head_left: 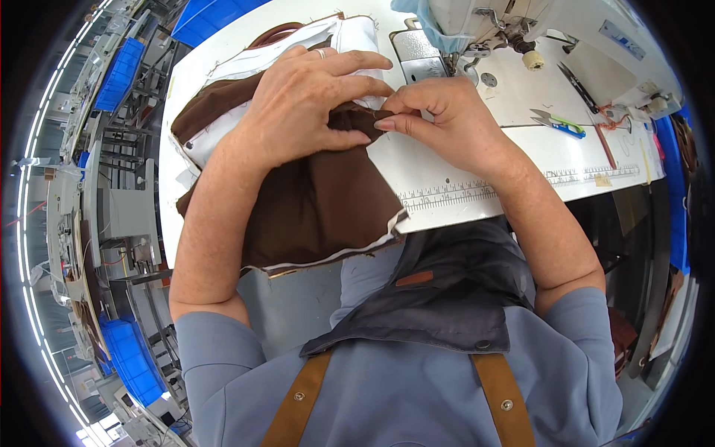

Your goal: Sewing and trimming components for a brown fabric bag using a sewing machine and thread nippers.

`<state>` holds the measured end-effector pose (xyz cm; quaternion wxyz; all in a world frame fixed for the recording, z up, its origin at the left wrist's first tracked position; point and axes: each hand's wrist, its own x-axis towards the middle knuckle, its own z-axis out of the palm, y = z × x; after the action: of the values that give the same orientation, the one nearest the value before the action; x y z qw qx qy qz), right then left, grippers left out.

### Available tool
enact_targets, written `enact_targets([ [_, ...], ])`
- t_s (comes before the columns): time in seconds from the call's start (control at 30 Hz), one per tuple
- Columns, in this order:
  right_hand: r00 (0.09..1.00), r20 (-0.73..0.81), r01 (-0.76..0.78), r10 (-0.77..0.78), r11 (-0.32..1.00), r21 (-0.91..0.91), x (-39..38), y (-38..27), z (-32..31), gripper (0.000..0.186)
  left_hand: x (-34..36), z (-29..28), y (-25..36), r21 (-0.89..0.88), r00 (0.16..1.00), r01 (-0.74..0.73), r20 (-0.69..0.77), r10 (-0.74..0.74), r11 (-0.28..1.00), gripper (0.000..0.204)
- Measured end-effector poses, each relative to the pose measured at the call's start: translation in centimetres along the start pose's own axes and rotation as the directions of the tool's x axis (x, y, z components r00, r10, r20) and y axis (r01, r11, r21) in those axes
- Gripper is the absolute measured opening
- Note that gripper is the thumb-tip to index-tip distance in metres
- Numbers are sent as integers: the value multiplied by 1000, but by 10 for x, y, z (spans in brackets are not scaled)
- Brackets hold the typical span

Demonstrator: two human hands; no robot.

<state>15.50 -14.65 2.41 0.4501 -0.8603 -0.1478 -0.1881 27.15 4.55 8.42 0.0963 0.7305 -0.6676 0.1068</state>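
Observation:
A dark brown fabric piece [320,208] with a raw, pale-lined lower edge lies on the white table and hangs over its front edge. My left hand [298,104] grips a folded part of it, thumb below and fingers above. Close beside it, my right hand [447,119] pinches the end of the same fold between thumb and index finger. Behind my left hand lie more brown fabric and white lining [357,37], with a brown rolled handle [275,34] at the far side. What the left palm covers is hidden.
A sewing machine [514,37] stands just beyond my right hand, a light blue cloth [432,26] hanging at it. On the right lie thread snips [562,127], black tweezers [578,87] and a thin red stick [605,145]. Ruler markings [454,194] run along the front edge. Blue bins [132,361] stand left.

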Motion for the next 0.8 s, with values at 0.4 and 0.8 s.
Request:
enact_targets([
  [0.4,882,156,470,-444,811,-349,55,-78,-1,15,-62,-57,17,257,976,213,-96,-194,943,31],
  [0.8,657,-70,609,-751,583,-538,167,-246,59,23,-142,-295,53,995,988,19,-4,-155,95,21],
])
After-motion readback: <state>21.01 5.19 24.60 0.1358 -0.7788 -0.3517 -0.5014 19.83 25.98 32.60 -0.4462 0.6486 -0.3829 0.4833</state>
